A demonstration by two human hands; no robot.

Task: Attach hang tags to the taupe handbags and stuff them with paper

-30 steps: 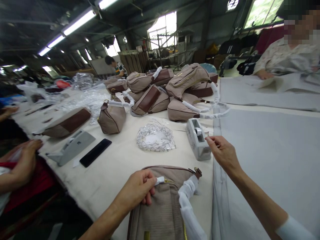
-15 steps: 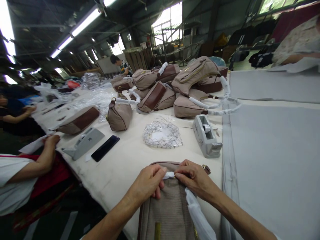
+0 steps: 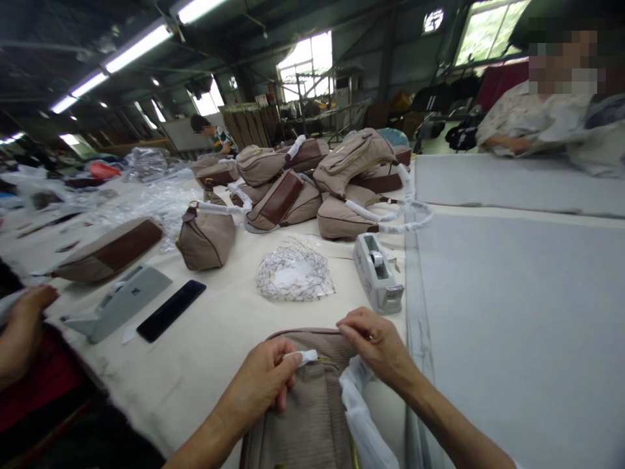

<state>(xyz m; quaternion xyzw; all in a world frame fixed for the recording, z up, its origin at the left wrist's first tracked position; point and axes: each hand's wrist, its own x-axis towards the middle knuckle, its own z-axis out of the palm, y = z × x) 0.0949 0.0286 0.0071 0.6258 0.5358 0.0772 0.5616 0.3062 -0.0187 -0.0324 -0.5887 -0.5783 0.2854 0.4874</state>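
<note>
A taupe ribbed bag [image 3: 303, 417] with dark piping lies on the table right in front of me. My left hand [image 3: 266, 372] pinches a small white wrapping strip [image 3: 307, 356] beside the brass zipper near the bag's top. At the bag's upper right edge, my right hand [image 3: 378, 340] has thumb and forefinger pressed together; whatever they may hold is too small to make out. Below my right wrist, a strap wrapped in white tissue [image 3: 364, 413] runs down the bag's right side.
Beyond the bag sit a clear bundle of thin ties [image 3: 295, 273] and a grey tape dispenser [image 3: 378, 277]. A second dispenser [image 3: 127, 303] and a black phone [image 3: 170, 311] lie left. Bags [image 3: 278, 198] are piled behind. Co-workers sit left and far right; one hand [image 3: 24, 332] shows.
My right hand has come away from the white strip and moved up to the bag's top edge. My left hand still pinches the strip. The whole view has swung to the right.
</note>
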